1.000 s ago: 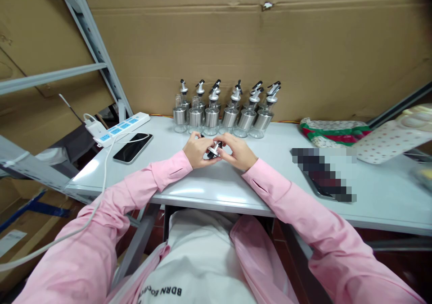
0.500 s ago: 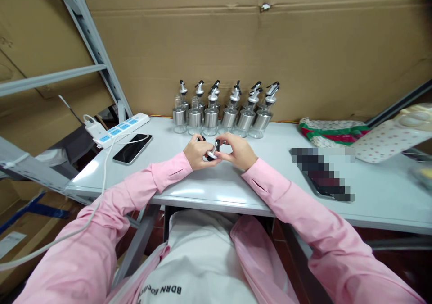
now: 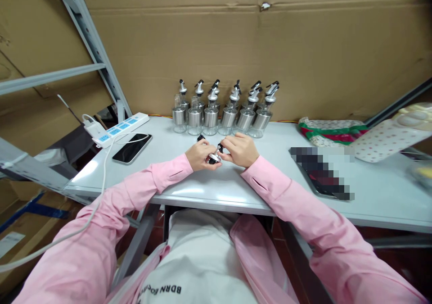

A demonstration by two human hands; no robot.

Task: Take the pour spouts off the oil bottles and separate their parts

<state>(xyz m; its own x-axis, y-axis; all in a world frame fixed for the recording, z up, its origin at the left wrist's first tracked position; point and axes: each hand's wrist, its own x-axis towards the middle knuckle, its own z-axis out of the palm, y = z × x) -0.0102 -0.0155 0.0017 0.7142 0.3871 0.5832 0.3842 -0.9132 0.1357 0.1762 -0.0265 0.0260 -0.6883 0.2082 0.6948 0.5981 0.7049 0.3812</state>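
Note:
My left hand (image 3: 200, 156) is closed around a silver-and-black pourer top (image 3: 214, 158), held just above the table near its front edge. The fingers of my right hand (image 3: 241, 151) pinch the black flap at the pourer's upper end. Another black piece (image 3: 200, 138) shows just behind my left hand; whether that hand holds it is unclear. Beyond my hands stand several glass bottles with steel sleeves (image 3: 211, 118) in two rows. Most carry silver pourers with black flaps, while two front-left bottles have bare glass necks.
On the left of the table (image 3: 189, 191) lie a phone (image 3: 132, 148) and a white power strip (image 3: 123, 128) with a cable. At the right are a pixelated dark object (image 3: 319, 173) and a patterned bag (image 3: 388, 137). Cardboard rises behind the bottles.
My right hand has turned over the pourer, its fingers now more curled at the flap. The pourer has tilted and shifted slightly toward me. The bottles have stayed in place.

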